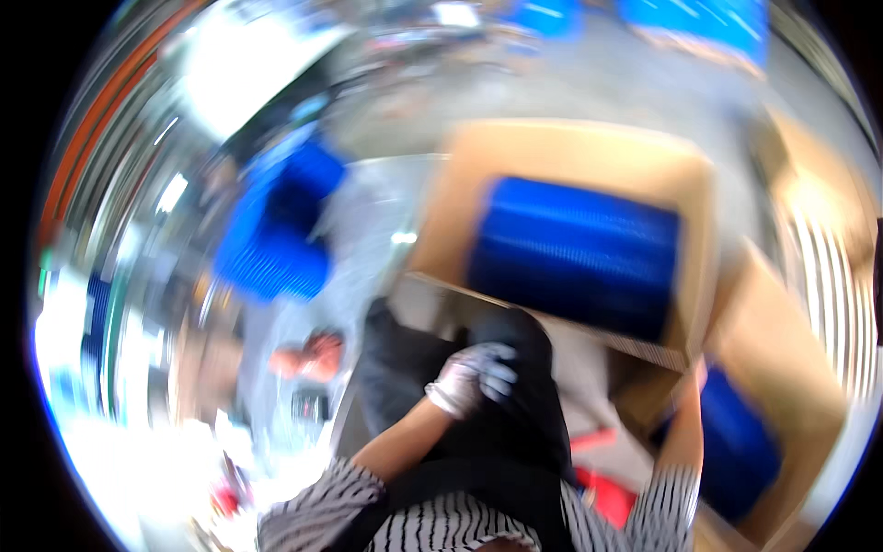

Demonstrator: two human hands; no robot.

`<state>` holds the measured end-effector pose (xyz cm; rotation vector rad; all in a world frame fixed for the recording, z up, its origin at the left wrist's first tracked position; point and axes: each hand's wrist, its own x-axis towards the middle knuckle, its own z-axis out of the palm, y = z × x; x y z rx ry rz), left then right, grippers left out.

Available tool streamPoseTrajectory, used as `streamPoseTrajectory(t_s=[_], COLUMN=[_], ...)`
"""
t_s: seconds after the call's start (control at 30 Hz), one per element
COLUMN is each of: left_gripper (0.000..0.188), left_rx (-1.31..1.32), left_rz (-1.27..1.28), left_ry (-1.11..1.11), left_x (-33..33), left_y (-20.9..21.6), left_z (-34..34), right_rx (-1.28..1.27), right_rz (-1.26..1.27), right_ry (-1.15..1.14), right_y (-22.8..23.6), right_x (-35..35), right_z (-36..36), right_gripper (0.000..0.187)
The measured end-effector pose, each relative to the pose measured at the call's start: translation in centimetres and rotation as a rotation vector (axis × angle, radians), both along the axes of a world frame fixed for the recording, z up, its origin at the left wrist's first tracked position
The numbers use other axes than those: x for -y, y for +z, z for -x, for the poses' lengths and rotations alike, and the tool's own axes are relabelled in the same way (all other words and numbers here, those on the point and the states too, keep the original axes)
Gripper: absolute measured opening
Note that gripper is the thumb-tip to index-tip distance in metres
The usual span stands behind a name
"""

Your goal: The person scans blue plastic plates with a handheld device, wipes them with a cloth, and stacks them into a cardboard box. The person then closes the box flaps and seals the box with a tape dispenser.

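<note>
Head view: one blue ridged roll (575, 253) is in the open carton (579, 138); another blue bunch (276, 235) sits outside, on the grey desk (377, 198). What's left overall, can't tell. Left hand (476, 375): fingers loosely spread over the dark trouser leg (520, 333). Right hand (700, 375): by the carton's corner, too blurred for its grip.

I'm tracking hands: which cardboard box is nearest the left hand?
The middle box, ahead of the knees, holding a rounded blue item; the boxes at right lie farther from the left hand.
</note>
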<state>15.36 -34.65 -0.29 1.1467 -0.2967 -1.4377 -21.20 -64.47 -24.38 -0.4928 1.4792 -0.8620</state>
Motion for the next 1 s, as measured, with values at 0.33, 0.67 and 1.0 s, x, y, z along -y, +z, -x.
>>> streamPoseTrajectory(t_s=[0.33, 0.67, 1.0], left_gripper=[0.038, 0.05, 0.046], left_rx=[-0.193, -0.162, 0.318], left_rz=[0.106, 0.071, -0.126], left_ry=[0.034, -0.469, -0.421], left_x=[-1.9, 0.7, 12.5], left_y=[-6.3, -3.0, -1.6], left_z=[1.2, -7.0, -13.7], right_rx=[-0.397, -0.788, -0.266], right_rz=[0.925, 1.305, 0.276], right_ry=[-0.043, 0.249, 0.282], right_y=[10.5, 27.9, 8.4], right_x=[3.9, 0.4, 11.2], right_z=[-6.6, -18.0, -22.5], right_gripper=[0.047, 0.038, 0.045])
